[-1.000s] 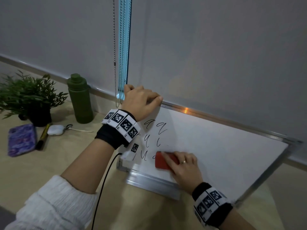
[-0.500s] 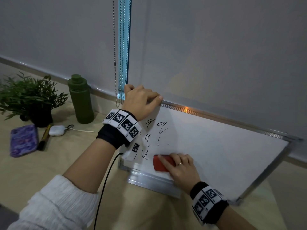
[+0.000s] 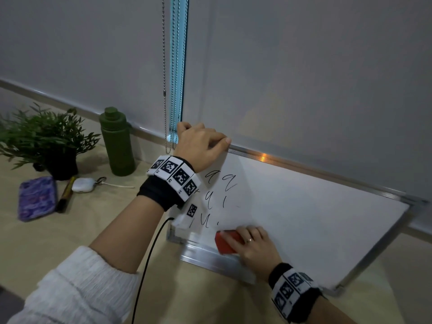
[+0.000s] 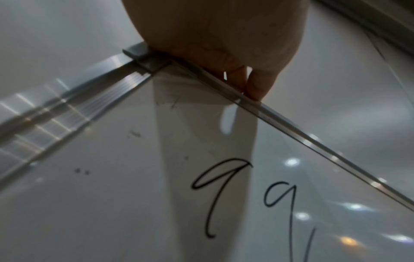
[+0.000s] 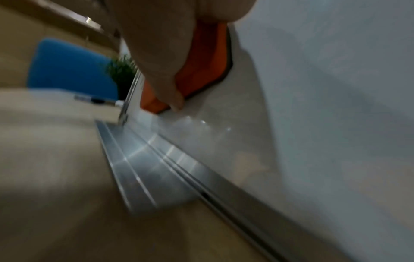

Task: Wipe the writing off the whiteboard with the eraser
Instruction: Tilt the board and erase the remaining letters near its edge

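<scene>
The whiteboard [image 3: 315, 220] leans against the blind at the table's [image 3: 70, 230] far right. The left hand [image 3: 198, 146] curls its fingers [image 4: 257, 85] over the top left frame. The right hand [image 3: 254, 246] clamps the red eraser [image 3: 225, 244] near the bottom edge, below the remaining writing [image 3: 219, 190]

Each wrist wears a black wristband [image 3: 156, 192] ringed by white blocks printed with black square fiducial markers [image 3: 174, 173]. A black cable [image 3: 149, 265] hangs from the left band, and that forearm ends in a pushed-up white ribbed-knit sleeve [image 3: 77, 288]. A thin ring [image 3: 249, 240] sits on one finger of the right hand [image 3: 256, 246].
</scene>
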The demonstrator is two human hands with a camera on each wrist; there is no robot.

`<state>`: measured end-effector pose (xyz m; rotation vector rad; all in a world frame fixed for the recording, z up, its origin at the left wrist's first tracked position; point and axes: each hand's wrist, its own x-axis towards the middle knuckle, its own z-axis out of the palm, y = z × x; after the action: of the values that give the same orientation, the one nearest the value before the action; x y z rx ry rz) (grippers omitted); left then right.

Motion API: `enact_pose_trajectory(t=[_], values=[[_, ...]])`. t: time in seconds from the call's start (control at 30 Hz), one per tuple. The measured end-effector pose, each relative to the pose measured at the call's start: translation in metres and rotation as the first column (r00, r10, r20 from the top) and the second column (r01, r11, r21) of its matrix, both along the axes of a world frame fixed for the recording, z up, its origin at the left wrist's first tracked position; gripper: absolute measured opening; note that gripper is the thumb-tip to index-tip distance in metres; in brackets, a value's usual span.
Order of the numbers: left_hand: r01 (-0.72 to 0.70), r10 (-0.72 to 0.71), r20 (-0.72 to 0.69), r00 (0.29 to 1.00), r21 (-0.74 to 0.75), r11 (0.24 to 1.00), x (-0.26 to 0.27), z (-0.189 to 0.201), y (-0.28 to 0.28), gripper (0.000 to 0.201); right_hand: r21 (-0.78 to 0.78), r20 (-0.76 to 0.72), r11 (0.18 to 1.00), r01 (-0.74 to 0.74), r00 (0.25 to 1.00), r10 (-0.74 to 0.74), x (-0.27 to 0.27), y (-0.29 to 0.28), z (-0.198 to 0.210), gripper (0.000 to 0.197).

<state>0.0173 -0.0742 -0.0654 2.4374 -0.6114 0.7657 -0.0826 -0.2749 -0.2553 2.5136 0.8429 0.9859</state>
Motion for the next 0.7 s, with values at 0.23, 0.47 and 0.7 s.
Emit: enact_pose_trajectory(t=[0.23, 0.47, 0.7], values=[[0.008, -0.007, -0.011, 1.0, 0.006, 1.0, -0.002, 0.0, -0.002, 0.039, 0.54, 0.17, 0.832, 0.128, 0.952, -0.256, 0.015, -0.018, 0.072, 0.058], [0.021, -0.021, 0.029, 0.999, -0.015, 1.0, -0.001, -0.002, -0.001, 0.049, 0.04, -0.038, 0.999, 0.015, 0.999, -0.014, 0.002, -0.008, 0.014, 0.057], [0.02, -0.02, 0.038, 0.999, -0.006, 1.0, -0.005, -0.001, -0.003, 0.048, 0.605, 0.122, 0.787, 0.125, 0.961, -0.247, 0.035, 0.023, 0.101, 0.074]])
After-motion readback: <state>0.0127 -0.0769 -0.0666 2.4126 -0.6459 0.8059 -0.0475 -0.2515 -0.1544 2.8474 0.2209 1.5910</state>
